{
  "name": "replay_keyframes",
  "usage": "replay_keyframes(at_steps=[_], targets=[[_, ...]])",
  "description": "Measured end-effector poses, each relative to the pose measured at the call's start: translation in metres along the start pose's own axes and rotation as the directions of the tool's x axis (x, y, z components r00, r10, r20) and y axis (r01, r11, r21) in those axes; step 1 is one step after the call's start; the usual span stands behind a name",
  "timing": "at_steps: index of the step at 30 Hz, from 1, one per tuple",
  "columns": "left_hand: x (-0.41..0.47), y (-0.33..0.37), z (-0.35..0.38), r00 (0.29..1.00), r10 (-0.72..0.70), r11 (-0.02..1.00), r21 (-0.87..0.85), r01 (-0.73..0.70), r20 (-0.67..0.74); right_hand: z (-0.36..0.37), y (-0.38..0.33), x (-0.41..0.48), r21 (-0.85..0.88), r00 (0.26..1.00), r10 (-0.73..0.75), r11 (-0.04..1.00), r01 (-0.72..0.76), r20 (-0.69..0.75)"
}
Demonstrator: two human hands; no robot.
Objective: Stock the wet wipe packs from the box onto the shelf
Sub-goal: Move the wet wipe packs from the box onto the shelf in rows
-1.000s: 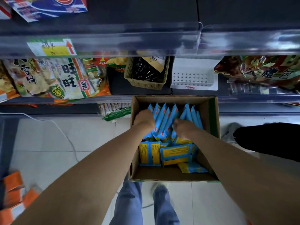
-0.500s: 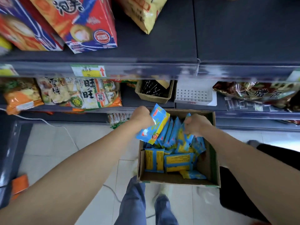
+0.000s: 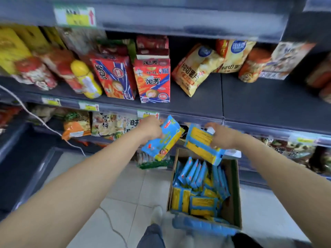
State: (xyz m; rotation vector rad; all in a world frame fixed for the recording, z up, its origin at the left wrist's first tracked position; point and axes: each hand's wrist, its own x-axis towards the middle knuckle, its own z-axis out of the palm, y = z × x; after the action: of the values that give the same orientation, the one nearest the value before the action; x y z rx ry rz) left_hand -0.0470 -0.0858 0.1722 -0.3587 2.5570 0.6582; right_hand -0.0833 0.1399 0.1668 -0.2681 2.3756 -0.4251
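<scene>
Gripping blurred wipe packs, left hand and right hand, print unreadable.

Glossy film, matt card.
Slick plastic wrap on wet wipe packs; dull cardboard box; matt dark shelf; smooth floor tiles.

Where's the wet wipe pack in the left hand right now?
Head view, centre: the left hand grips the wipe pack in the air, up-left of the box, just left of the right hand and its second pack.
</scene>
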Motion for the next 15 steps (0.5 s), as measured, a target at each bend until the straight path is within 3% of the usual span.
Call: replay_keyframes(at_steps=[3, 8, 15], targets=[[-0.029, -0.003, -0.04, 0.997, 0.033, 0.998, -0.046, -0.037, -0.076, -0.027, -0.034, -0.023, -0.117, 0.994, -0.08, 0.991, 0.072, -0.071], [-0.083, -0.013, -0.099, 0.973, 0.044, 0.995, -0.082, -0.064, -0.226, -0.06, -0.076, -0.06, -0.135, 0.94, -0.253, 0.965, 0.227, -0.228], [-0.148, -0.026, -0.151, 0.901, -0.005, 0.993, -0.107, -0.047, -0.434, -0.085, -0.112, -0.101, -0.198, 0.757, -0.508, 0.86, 0.47, -0.411]])
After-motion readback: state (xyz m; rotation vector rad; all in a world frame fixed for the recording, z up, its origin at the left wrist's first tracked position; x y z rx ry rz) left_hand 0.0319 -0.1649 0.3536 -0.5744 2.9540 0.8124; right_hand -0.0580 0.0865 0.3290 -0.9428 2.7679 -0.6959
